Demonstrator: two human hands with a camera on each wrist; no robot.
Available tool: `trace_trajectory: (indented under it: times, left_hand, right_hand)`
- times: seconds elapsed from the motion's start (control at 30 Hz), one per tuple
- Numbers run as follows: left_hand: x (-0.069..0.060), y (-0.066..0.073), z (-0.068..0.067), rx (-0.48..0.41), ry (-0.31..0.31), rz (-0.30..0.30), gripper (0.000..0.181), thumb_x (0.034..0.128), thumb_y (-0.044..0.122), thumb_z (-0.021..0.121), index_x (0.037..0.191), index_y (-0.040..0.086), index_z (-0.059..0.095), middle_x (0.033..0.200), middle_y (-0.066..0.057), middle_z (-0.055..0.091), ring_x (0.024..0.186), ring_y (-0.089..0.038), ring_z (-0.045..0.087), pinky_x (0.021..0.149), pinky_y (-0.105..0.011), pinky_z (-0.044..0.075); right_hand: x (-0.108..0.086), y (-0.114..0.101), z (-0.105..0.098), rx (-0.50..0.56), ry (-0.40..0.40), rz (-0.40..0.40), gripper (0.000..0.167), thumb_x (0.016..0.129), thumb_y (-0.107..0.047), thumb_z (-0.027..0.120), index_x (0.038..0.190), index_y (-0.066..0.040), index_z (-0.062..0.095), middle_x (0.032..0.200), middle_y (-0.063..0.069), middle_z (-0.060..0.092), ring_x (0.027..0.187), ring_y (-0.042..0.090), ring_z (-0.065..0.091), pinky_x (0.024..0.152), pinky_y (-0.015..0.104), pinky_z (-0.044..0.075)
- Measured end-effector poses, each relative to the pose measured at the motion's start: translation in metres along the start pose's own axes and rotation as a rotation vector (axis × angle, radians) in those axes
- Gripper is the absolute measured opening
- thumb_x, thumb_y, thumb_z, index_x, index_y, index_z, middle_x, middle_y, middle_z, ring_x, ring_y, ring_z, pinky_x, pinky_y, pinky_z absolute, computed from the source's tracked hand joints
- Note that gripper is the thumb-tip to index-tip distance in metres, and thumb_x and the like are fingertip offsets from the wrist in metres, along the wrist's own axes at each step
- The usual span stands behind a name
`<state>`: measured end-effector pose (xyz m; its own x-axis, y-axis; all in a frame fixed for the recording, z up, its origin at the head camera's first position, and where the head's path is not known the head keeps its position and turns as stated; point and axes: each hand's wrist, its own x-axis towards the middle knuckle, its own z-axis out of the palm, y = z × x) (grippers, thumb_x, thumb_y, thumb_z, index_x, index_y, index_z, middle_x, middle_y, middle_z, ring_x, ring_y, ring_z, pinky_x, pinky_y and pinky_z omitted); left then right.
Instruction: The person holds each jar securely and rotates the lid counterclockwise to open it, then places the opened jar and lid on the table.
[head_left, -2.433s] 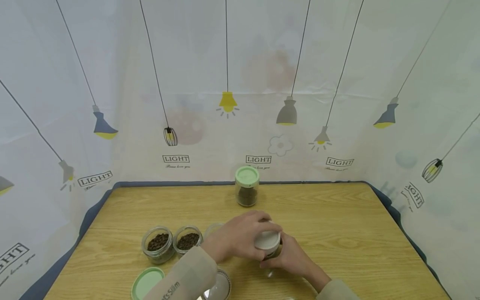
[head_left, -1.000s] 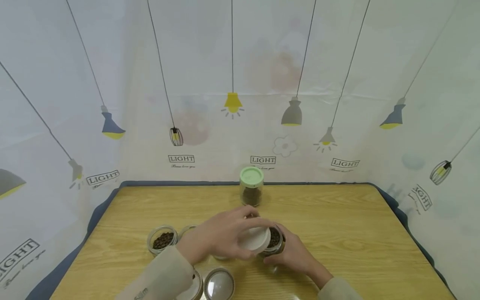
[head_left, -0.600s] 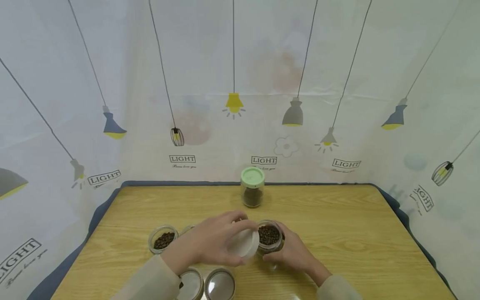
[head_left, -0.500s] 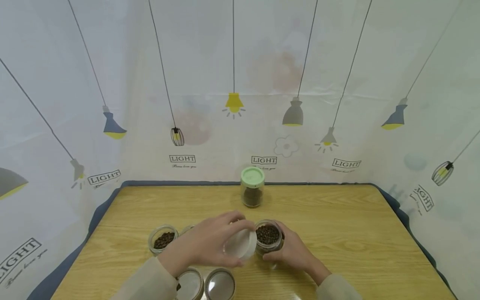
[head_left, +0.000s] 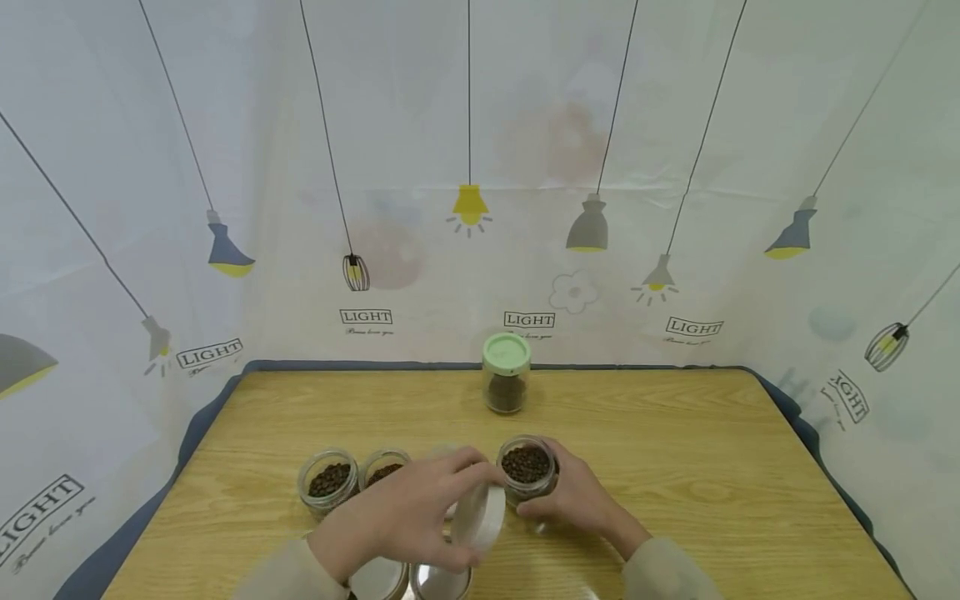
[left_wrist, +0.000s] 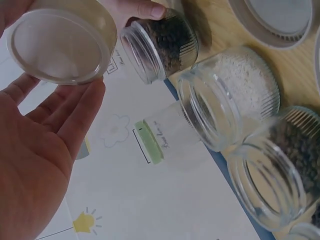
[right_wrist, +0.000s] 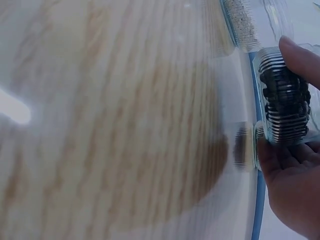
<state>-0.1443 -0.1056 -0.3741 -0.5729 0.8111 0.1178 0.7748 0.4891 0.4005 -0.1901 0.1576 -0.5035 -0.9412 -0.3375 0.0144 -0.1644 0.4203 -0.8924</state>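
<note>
In the head view my left hand [head_left: 408, 512] holds a pale round lid [head_left: 480, 518] on its side, just left of a glass jar. That jar of dark brown beans [head_left: 527, 465] stands lidless, and my right hand [head_left: 576, 497] grips it from the right. Seen from the left wrist, the lid [left_wrist: 60, 45] is held by the fingertips, its flat face toward the camera. The right wrist view shows thumb and fingers around the ribbed bean jar [right_wrist: 285, 102]. A jar of white grains [left_wrist: 245, 85] stands beside it, mostly hidden by my left hand in the head view.
Two more lidless bean jars [head_left: 328, 482] [head_left: 384, 468] stand at the left on the wooden table [head_left: 675, 467]. Lids [head_left: 378, 577] [head_left: 441, 582] lie near the front edge. A green-lidded jar [head_left: 506, 375] with dark contents is at the back, before a printed curtain [head_left: 420, 167].
The lid has come off the jar in my right hand and moved left and nearer with my left hand, tipping onto its side. The bean jar has shifted slightly left.
</note>
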Motion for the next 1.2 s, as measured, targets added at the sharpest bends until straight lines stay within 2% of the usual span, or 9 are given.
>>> trace_trajectory:
  times: [0.17, 0.37, 0.5, 0.6, 0.77, 0.9, 1.03, 1.2]
  left_hand:
    - [-0.004, 0.0, 0.01, -0.019, 0.014, 0.052, 0.065, 0.0809, 0.053, 0.072, 0.136, 0.028, 0.046, 0.124, 0.009, 0.052, 0.094, -0.004, 0.056, 0.077, -0.014, 0.05]
    - [-0.009, 0.0, 0.018, -0.047, -0.022, 0.044, 0.064, 0.0815, 0.059, 0.069, 0.134, 0.032, 0.045, 0.125, 0.011, 0.053, 0.082, -0.001, 0.058, 0.068, -0.014, 0.048]
    - [-0.01, 0.001, 0.023, -0.032, -0.029, 0.041, 0.065, 0.0806, 0.06, 0.069, 0.135, 0.034, 0.044, 0.123, 0.012, 0.052, 0.076, 0.001, 0.054, 0.064, -0.014, 0.046]
    - [-0.01, 0.001, 0.026, -0.023, -0.03, 0.04, 0.066, 0.0807, 0.059, 0.069, 0.135, 0.033, 0.044, 0.122, 0.012, 0.053, 0.082, 0.0, 0.057, 0.067, -0.017, 0.049]
    - [-0.011, 0.0, 0.034, 0.014, -0.018, 0.055, 0.065, 0.0829, 0.063, 0.065, 0.135, 0.029, 0.046, 0.123, 0.011, 0.057, 0.098, -0.003, 0.059, 0.081, -0.022, 0.053]
    - [-0.011, -0.002, 0.041, 0.029, -0.003, 0.051, 0.064, 0.0832, 0.065, 0.062, 0.134, 0.029, 0.046, 0.12, 0.012, 0.057, 0.101, -0.002, 0.058, 0.084, -0.023, 0.053]
    - [-0.01, -0.005, 0.046, -0.011, -0.004, 0.046, 0.065, 0.0836, 0.064, 0.063, 0.134, 0.028, 0.044, 0.12, 0.011, 0.058, 0.104, -0.002, 0.059, 0.086, -0.023, 0.053]
    - [-0.01, -0.008, 0.052, -0.105, -0.039, 0.026, 0.065, 0.0857, 0.061, 0.062, 0.137, 0.028, 0.041, 0.125, 0.008, 0.057, 0.11, -0.002, 0.057, 0.089, -0.024, 0.052]
  right_hand:
    - [0.003, 0.0, 0.002, -0.026, -0.007, 0.001, 0.095, 0.062, -0.037, 0.092, 0.141, -0.019, 0.044, 0.132, 0.0, 0.059, 0.122, 0.021, 0.056, 0.105, 0.048, 0.042]
    - [0.009, 0.0, 0.004, -0.027, -0.043, -0.034, 0.095, 0.059, -0.04, 0.092, 0.14, -0.022, 0.046, 0.13, -0.006, 0.06, 0.121, 0.017, 0.056, 0.106, 0.046, 0.04]
    - [0.013, 0.0, 0.007, -0.02, -0.058, -0.069, 0.092, 0.057, -0.035, 0.093, 0.138, -0.023, 0.049, 0.128, -0.009, 0.061, 0.119, 0.014, 0.057, 0.107, 0.045, 0.039]
    - [0.014, 0.0, 0.008, -0.032, -0.066, -0.079, 0.092, 0.057, -0.035, 0.092, 0.137, -0.023, 0.049, 0.127, -0.009, 0.061, 0.119, 0.014, 0.057, 0.107, 0.046, 0.04]
    - [0.015, 0.002, 0.009, -0.043, -0.079, -0.076, 0.093, 0.057, -0.037, 0.093, 0.138, -0.023, 0.049, 0.129, -0.008, 0.061, 0.121, 0.016, 0.057, 0.108, 0.047, 0.04]
    - [0.015, 0.001, 0.009, -0.036, -0.089, -0.078, 0.091, 0.058, -0.036, 0.093, 0.138, -0.023, 0.05, 0.132, -0.006, 0.06, 0.123, 0.018, 0.056, 0.109, 0.049, 0.039]
    - [0.014, -0.001, 0.01, -0.038, -0.095, -0.082, 0.09, 0.059, -0.035, 0.093, 0.137, -0.022, 0.051, 0.133, -0.003, 0.06, 0.125, 0.02, 0.055, 0.109, 0.051, 0.039]
    - [0.015, 0.0, 0.012, -0.054, -0.083, -0.092, 0.089, 0.058, -0.034, 0.093, 0.136, -0.02, 0.052, 0.132, -0.002, 0.061, 0.124, 0.021, 0.056, 0.11, 0.051, 0.038]
